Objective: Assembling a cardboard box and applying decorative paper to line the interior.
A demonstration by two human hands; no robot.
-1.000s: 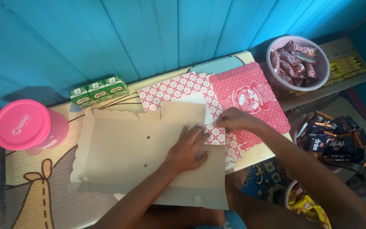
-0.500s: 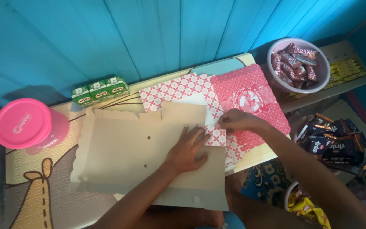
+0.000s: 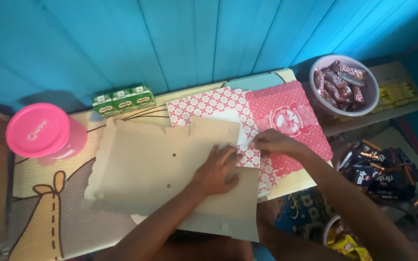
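- Under your left hand (image 3: 215, 171) lies the flat brown cardboard blank (image 3: 146, 171), spread over the low table (image 3: 39, 193); your palm rests flat on its right part, fingers spread, gripping nothing.
- Your right hand (image 3: 273, 143) has its fingertips drawn together, pinching the edge of a pink-and-white patterned flap (image 3: 248, 155) just beside your left fingertips.
- To fold well, I judge you should keep the left palm pressing hard along the crease line, so the blank does not slide, and bring the flap over evenly, since a skewed pull would likely bend it off the score.
- Watch the scalloped edge on the far left of the blank; it lies free and could lift if the sheet shifts.
- Beyond your hands, a second blank lies printed side up: a white panel with a red lattice pattern (image 3: 204, 104), then a solid pink panel with a round cartoon emblem (image 3: 286, 118).
- At the wall stand three small green drink cartons (image 3: 123, 100) in a row.
- Far left sits a pink tub with a round pink lid (image 3: 37, 129).
- Right of the table, a pale bowl (image 3: 347, 86) holds red-brown wrapped snacks; below it lie dark blue packets (image 3: 378, 169), and yellow packets (image 3: 351, 244) near the bottom edge.
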